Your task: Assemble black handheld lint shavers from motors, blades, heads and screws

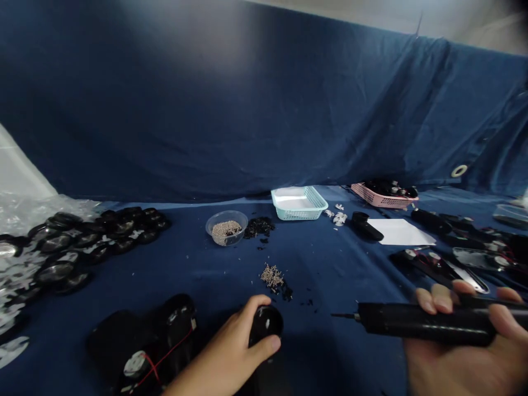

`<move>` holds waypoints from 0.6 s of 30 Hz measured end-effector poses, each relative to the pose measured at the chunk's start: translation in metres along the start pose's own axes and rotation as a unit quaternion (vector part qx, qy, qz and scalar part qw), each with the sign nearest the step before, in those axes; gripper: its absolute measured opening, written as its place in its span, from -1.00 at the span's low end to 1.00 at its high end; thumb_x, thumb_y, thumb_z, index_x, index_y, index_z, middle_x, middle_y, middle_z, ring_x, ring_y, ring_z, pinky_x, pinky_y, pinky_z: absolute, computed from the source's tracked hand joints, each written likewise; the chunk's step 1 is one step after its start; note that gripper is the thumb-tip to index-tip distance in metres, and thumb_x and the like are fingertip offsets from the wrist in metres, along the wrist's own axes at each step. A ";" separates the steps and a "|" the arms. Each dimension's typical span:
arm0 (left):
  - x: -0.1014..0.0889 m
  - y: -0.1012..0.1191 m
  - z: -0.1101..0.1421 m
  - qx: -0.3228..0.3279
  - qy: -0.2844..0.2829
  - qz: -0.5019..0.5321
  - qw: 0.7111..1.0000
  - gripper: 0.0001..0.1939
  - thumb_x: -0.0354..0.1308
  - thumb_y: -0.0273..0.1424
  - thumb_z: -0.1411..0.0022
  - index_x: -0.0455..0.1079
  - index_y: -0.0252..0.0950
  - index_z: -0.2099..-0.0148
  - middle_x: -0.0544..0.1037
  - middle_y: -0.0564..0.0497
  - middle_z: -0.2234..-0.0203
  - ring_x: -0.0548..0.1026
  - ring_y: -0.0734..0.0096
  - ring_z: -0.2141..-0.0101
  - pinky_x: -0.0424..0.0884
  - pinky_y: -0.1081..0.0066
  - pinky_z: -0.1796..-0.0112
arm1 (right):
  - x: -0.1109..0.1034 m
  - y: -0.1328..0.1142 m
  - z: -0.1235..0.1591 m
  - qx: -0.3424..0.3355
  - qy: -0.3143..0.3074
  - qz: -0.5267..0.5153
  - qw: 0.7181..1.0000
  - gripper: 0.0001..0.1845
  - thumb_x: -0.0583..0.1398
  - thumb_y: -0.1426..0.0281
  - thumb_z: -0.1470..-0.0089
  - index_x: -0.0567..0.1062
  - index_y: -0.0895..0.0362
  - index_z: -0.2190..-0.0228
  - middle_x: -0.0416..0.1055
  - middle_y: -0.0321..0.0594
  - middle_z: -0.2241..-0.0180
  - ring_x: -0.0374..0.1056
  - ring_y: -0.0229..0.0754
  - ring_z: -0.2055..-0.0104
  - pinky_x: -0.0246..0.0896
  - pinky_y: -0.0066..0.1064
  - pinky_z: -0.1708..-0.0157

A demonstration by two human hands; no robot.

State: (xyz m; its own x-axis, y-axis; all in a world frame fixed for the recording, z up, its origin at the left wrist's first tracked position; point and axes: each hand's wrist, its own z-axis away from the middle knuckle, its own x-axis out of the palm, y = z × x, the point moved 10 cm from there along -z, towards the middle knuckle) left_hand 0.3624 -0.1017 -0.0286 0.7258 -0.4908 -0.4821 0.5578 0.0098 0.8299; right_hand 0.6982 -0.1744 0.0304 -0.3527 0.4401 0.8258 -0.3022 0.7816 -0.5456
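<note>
The left hand (223,357), at the bottom centre of the frame, has its grip closed around a black rounded plastic housing (266,324), with the thumb over the top and the fingers out of sight behind it. The housing's lower part runs off the bottom edge. The right hand (457,352), at the lower right, is clenched around a black electric screwdriver (421,323), held level with its metal bit (342,315) pointing left towards the housing, but apart from it.

Just left of the left hand, at the lower left, lies a black casing (179,324) with a red wire (167,357) across it. A pinch of small screws (271,276) and black fragments sits on the blue-covered tabletop (322,264) above the hands. Further up are a clear bowl of screws (226,228) and a heap of black scraps (259,226).

A teal plastic basket (299,202) stands at the far edge, with a pink basket (383,195) holding black parts to its right. A sheet of white paper (402,231) lies below that. Round black pieces (93,236) crowd the left side beside a clear plastic bag (25,203), and opened black casings (429,264) lie at the right.
</note>
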 end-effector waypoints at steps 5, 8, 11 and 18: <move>-0.019 0.066 -0.036 0.167 0.007 -0.222 0.961 -0.66 -0.11 -0.21 -0.35 0.33 -0.12 -0.08 0.42 -0.06 -0.06 0.36 0.23 -0.09 0.25 0.21 -0.08 | 0.008 0.011 0.000 0.000 -0.029 -0.003 1.000 -0.58 0.11 0.45 0.26 0.39 0.03 0.23 0.34 -0.24 0.43 0.13 -0.29 0.60 0.15 -0.48 0.70; 0.006 0.075 -0.085 0.195 -0.076 -0.306 0.929 -0.84 0.19 -0.31 -0.20 0.48 -0.25 0.19 0.53 -0.01 0.18 0.49 0.26 0.15 0.40 0.21 0.09 | 0.014 0.016 0.006 0.007 -0.035 -0.009 0.999 -0.60 0.12 0.45 0.23 0.38 0.04 0.23 0.36 -0.25 0.43 0.14 -0.30 0.61 0.15 -0.49 0.69; 0.034 0.070 -0.125 0.210 -0.138 -0.381 0.890 -0.79 0.19 -0.32 -0.22 0.44 -0.33 0.14 0.53 -0.04 0.18 0.49 0.31 0.15 0.44 0.18 0.10 | 0.016 0.018 0.010 0.011 -0.036 -0.011 0.999 -0.61 0.13 0.45 0.21 0.38 0.03 0.22 0.37 -0.25 0.42 0.15 -0.31 0.60 0.16 -0.50 0.68; 0.055 0.068 -0.138 0.251 -0.193 -0.446 0.837 -0.83 0.15 -0.31 -0.26 0.44 -0.33 0.22 0.53 0.00 0.26 0.50 0.39 0.23 0.46 0.25 0.15 | 0.016 0.025 0.010 0.022 -0.050 -0.005 0.999 -0.62 0.13 0.44 0.14 0.38 0.04 0.19 0.35 -0.23 0.40 0.17 -0.32 0.59 0.17 -0.51 0.66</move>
State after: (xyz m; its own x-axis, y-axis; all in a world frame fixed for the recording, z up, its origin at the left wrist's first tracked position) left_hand 0.4959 -0.0083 -0.0377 -0.1265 -0.3533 -0.9269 0.4985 -0.8305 0.2485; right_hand 0.6758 -0.1520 0.0284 -0.4348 0.3848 0.8141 -0.3446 0.7641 -0.5453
